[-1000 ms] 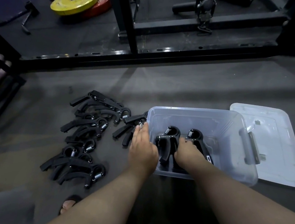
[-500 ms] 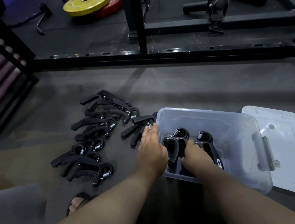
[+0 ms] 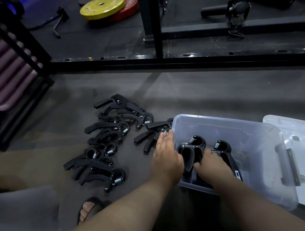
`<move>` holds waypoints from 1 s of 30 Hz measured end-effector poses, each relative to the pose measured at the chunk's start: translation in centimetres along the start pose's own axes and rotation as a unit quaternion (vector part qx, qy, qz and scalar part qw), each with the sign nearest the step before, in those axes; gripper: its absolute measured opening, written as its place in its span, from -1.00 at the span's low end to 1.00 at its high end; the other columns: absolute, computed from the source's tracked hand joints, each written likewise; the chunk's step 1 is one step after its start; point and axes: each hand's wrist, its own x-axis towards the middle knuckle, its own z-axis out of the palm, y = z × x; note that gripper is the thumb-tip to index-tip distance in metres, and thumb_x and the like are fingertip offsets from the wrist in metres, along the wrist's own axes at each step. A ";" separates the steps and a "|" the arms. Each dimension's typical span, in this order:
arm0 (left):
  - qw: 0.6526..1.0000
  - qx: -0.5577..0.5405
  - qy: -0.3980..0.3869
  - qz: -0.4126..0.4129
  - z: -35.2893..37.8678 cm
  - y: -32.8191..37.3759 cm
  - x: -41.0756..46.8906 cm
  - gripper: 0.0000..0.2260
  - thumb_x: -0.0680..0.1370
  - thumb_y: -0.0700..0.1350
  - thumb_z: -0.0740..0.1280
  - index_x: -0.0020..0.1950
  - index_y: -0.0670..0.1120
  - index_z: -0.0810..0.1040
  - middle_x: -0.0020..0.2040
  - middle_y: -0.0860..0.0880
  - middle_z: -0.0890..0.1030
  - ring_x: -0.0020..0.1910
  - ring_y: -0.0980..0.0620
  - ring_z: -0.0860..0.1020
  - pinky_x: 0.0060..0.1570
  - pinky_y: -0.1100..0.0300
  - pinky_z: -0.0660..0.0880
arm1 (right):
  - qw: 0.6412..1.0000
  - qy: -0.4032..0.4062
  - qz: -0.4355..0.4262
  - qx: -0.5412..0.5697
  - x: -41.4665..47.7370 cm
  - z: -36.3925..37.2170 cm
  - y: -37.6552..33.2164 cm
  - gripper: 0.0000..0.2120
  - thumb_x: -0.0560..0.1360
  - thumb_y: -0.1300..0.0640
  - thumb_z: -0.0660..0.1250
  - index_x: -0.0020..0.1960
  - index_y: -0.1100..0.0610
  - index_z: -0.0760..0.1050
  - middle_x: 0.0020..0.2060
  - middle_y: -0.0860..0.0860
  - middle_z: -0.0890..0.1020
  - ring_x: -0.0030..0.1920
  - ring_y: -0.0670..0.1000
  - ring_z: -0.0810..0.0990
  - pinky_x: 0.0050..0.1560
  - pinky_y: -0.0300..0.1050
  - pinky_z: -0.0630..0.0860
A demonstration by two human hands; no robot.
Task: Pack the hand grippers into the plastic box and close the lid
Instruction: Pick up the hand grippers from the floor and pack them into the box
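A clear plastic box [image 3: 220, 120] stands open on the floor at the right. Two black hand grippers stand in its near left corner, one [image 3: 192, 151] on the left and one [image 3: 223, 148] on the right. My right hand [image 3: 212, 164] is inside the box, fingers curled down between them and over the right gripper's handles. My left hand [image 3: 166, 156] lies with straight fingers along the box's left wall. Several more hand grippers [image 3: 109, 141] lie on the floor to the left. The lid [image 3: 302, 145] lies flat to the right of the box.
A black rack frame [image 3: 152, 60] crosses the floor behind. Yellow and red weight plates [image 3: 103, 6] lie at the far left, and a dark rack with purple rolls [image 3: 9, 71] stands at the left edge. My sandalled foot [image 3: 87, 210] is near the bottom.
The view has shifted left, so the box now sits further right in the frame. Both hands stay in nearly the same place at the box.
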 end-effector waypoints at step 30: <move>0.994 -0.044 0.003 -0.104 -3.3 -8.0 -1.3 -0.43 0.50 -0.07 0.05 0.53 -0.12 0.24 0.51 -0.05 0.30 0.49 0.03 0.24 0.47 0.13 0.14 | 0.946 0.121 -0.179 0.241 -1.6 0.2 -11.2 -0.43 0.65 0.06 0.12 0.60 0.08 0.03 0.59 0.02 -0.12 0.58 0.00 -0.06 0.42 -0.23 -0.07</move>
